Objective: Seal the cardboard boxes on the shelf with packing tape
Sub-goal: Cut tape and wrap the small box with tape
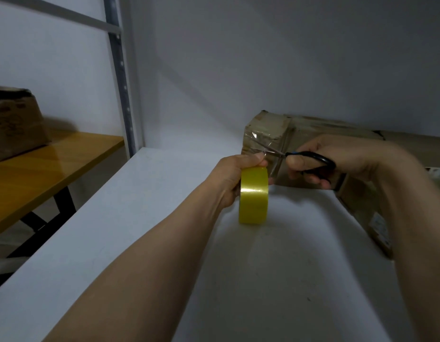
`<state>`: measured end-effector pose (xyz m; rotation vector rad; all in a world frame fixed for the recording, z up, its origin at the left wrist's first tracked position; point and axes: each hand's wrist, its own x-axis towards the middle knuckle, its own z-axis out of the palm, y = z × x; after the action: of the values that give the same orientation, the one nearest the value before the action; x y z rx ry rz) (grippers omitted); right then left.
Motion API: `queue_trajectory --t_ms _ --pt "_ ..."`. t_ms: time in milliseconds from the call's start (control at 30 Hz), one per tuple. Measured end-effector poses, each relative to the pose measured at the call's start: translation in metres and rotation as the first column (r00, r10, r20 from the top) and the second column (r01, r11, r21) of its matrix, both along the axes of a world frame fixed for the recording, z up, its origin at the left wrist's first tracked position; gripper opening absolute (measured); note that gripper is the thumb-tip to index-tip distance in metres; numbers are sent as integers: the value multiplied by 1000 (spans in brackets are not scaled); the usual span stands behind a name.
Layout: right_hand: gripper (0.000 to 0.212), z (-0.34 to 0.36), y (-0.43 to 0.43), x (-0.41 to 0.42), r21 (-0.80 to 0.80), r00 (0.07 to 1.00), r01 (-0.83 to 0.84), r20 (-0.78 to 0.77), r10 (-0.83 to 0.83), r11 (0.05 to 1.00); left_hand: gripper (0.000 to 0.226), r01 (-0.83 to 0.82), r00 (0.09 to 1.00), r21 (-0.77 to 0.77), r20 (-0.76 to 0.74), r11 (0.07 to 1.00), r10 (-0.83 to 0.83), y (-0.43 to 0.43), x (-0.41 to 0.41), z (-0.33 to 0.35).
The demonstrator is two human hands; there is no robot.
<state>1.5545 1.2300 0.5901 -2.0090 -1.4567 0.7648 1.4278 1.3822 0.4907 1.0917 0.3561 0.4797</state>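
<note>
A worn cardboard box (pixel 268 129) lies on the white shelf (pixel 130 218), its left end wrapped in clear tape. My left hand (pixel 235 177) grips a yellow roll of packing tape (pixel 254 195) just in front of the box. A clear strip of tape (pixel 267 150) stretches from the roll to the box's end. My right hand (pixel 322 156) holds black-handled scissors (pixel 310 157), whose blades point left and meet the strip between roll and box. The scissor handles are partly hidden by my fingers.
A second cardboard box (pixel 369 213) leans at the right, behind my right forearm. To the left, a brown table (pixel 49 166) carries another box (pixel 14 122). A perforated metal shelf post (pixel 120 70) rises at the shelf's back left corner.
</note>
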Motion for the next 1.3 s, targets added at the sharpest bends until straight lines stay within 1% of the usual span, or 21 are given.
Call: queue_trajectory --t_ms 67,133,167,233,267,300,333,433,467,500,600,633,700,767,867,967,1000,1100,1133,1200,1300 --pt "74 2 -1 2 -22 1000 -22 21 22 1000 19 -4 1000 -4 3 1000 4 0 0 0" --pt "65 0 -6 4 -51 999 -24 29 25 998 22 -19 1000 -25 9 999 19 -1 -1 0" --pt "67 -3 -10 6 -64 999 -24 31 26 998 24 -29 999 -43 14 999 30 0 -1 0" --pt "84 -11 -17 10 -77 999 -9 45 13 997 29 -40 999 -71 22 997 42 1 0 0" --pt "90 -13 -20 12 -72 998 3 64 2 997 29 -40 999 -71 23 997 42 1 0 0" --pt "89 -14 -21 14 -60 997 6 76 -1 998 27 -39 999 -60 22 997 40 2 0 0" --pt "83 -13 -22 16 -43 997 3 81 1 999 24 -39 999 -45 19 998 39 1 1 0" --pt "47 -8 -25 18 -8 998 -23 65 23 1000 21 -37 999 -12 13 999 38 -2 2 0" --pt "40 -6 -25 17 -17 998 -30 59 30 999 21 -38 999 -6 13 999 38 -2 2 0" --pt "40 -4 -26 16 -28 998 -30 60 32 999 20 -41 999 -2 12 999 41 -2 1 0" --pt "63 0 -29 16 -48 998 -31 54 33 998 17 -53 998 -9 18 999 53 -1 1 0" --pt "67 0 -31 17 -51 998 -33 60 36 998 17 -55 998 -13 19 998 56 -1 2 0" --pt "66 1 -33 17 -42 996 -27 88 31 999 17 -59 998 -15 18 998 60 -1 3 0" --pt "59 2 -35 17 -27 993 -2 117 5 1000 17 -60 998 -3 11 998 60 -1 3 -1" --pt "55 1 -35 13 -48 992 25 128 -18 999 17 -61 998 -1 12 998 61 -1 4 -1" --pt "73 0 -35 11 -59 996 9 94 -3 998 16 -56 998 -5 13 998 56 -1 4 -1" --pt "76 0 -36 12 -69 997 17 80 -11 997 16 -53 999 -2 12 999 53 -1 4 -1" --pt "64 1 -38 11 -115 997 37 78 -28 993 19 -52 999 7 11 999 52 0 4 -1" --pt "67 1 -39 11 -112 997 39 69 -32 993 20 -53 999 4 12 999 53 0 4 -2" --pt "79 1 -42 12 -99 998 45 53 -40 994 21 -49 999 0 13 999 49 1 3 -1" --pt "83 0 -48 13 -140 997 77 37 -72 987 18 -35 999 -1 11 999 35 1 2 0"
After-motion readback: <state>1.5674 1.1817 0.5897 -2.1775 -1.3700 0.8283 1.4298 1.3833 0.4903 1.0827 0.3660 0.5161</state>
